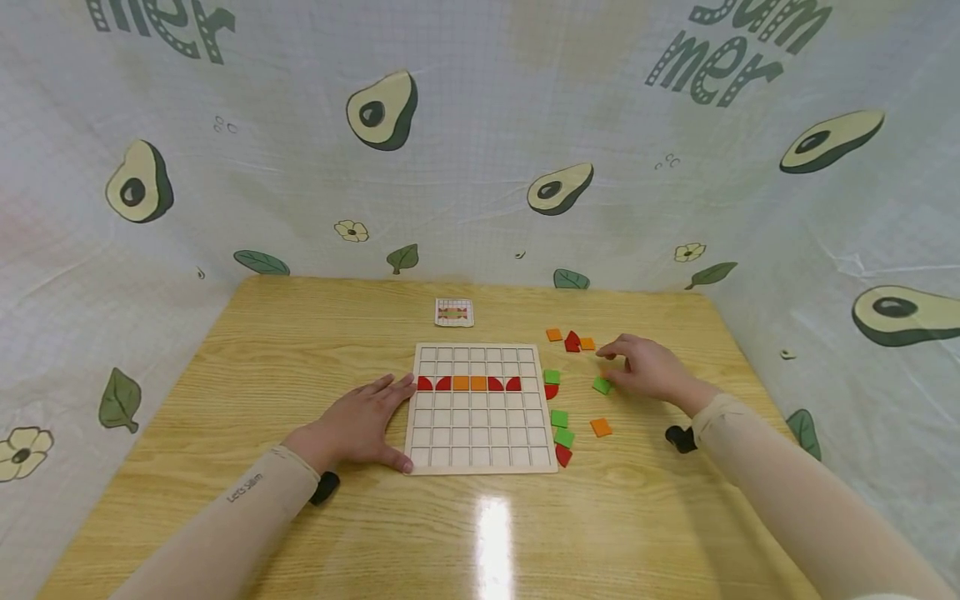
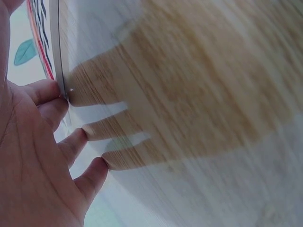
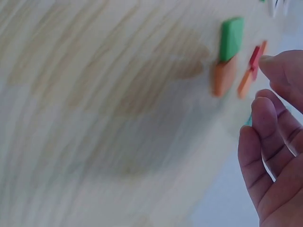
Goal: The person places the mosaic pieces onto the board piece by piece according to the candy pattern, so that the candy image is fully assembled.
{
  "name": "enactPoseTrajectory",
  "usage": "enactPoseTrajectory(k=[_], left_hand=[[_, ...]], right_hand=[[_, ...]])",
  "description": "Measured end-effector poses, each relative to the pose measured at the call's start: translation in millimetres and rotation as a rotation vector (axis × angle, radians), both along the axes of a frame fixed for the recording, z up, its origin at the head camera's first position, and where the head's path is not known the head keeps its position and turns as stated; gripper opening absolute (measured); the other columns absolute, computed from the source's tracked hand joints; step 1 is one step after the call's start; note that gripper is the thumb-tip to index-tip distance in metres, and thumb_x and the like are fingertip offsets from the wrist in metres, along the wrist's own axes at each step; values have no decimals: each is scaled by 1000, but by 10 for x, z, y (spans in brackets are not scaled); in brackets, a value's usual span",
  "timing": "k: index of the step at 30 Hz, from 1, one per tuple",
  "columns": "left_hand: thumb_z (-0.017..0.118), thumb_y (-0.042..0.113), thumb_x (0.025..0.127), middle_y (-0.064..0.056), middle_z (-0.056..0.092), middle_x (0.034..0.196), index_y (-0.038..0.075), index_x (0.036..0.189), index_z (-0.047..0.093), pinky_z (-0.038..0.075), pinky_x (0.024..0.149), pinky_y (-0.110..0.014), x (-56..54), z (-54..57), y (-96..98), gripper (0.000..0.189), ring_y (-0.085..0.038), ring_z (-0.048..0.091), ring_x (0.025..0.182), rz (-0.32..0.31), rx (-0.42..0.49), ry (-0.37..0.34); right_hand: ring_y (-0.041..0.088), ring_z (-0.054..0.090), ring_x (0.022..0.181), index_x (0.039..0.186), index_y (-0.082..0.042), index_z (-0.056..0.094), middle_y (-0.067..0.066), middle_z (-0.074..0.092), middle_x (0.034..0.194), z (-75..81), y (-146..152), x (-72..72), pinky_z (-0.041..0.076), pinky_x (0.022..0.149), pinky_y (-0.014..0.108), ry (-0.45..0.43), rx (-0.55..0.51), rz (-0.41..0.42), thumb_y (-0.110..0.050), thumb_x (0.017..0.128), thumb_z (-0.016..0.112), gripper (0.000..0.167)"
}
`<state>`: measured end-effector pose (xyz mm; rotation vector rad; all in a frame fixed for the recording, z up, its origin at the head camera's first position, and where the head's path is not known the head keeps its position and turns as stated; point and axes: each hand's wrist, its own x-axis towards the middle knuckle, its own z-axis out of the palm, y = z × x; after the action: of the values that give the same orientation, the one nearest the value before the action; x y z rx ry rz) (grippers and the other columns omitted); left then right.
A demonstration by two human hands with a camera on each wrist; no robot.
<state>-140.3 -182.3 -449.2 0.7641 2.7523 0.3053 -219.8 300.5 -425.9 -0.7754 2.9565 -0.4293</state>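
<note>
A pale wooden grid board [image 1: 480, 437] lies flat, with one row of red curved tiles [image 1: 496, 383] and orange square tiles [image 1: 470, 383] on it. My left hand [image 1: 358, 425] touches the board's left edge with its fingers and thumb spread apart. In the left wrist view, the fingertips [image 2: 98, 165] meet the table beside the board's edge. To the right of the board, my right hand [image 1: 647, 367] hovers with bent fingers by a green tile [image 1: 601, 386]. The right wrist view shows this green tile [image 3: 232, 39] against an orange tile [image 3: 224, 78], and nothing between thumb and fingers.
Loose green tiles [image 1: 559, 418], red tiles [image 1: 563, 455] and orange tiles [image 1: 601, 427] lie along the board's right side. A small pattern card [image 1: 454, 312] lies behind the board on the wooden table [image 1: 300, 333]. An avocado-print cloth [image 1: 465, 208] hangs around the table.
</note>
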Motion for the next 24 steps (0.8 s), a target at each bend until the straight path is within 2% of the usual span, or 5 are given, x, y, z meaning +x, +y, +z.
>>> enactPoseTrajectory(k=[5,10,17,24], left_hand=[[70,83,64,-5,22,164,9,157,31,25,113,-58,8,4,-4,125,-37,19,148,6,7,0],[70,83,64,-4,21,164,10,158,31,25,113,-57,8,2,-6,125,-36,19,148,4,6,5],[68,84,63,-5,20,165,10,158,30,25,113,-57,0,-14,-5,126,-37,19,148,2,-2,2],[67,85,63,-4,20,165,10,158,30,25,114,-56,-8,-35,-1,127,-36,18,148,-5,-4,9]], right_hand=[[11,47,61,121,-4,69,9,64,107,-97,160,20,45,62,33,-29,1,-38,-13,88,73,34],[12,47,64,120,-7,70,7,64,107,-191,200,31,45,67,35,-32,22,-33,-14,88,73,33],[12,46,64,119,-7,71,6,62,104,-210,141,48,45,65,34,-15,15,-27,-10,87,71,32],[17,52,76,117,-7,72,5,63,104,-241,129,57,49,74,39,2,24,-38,-10,87,71,30]])
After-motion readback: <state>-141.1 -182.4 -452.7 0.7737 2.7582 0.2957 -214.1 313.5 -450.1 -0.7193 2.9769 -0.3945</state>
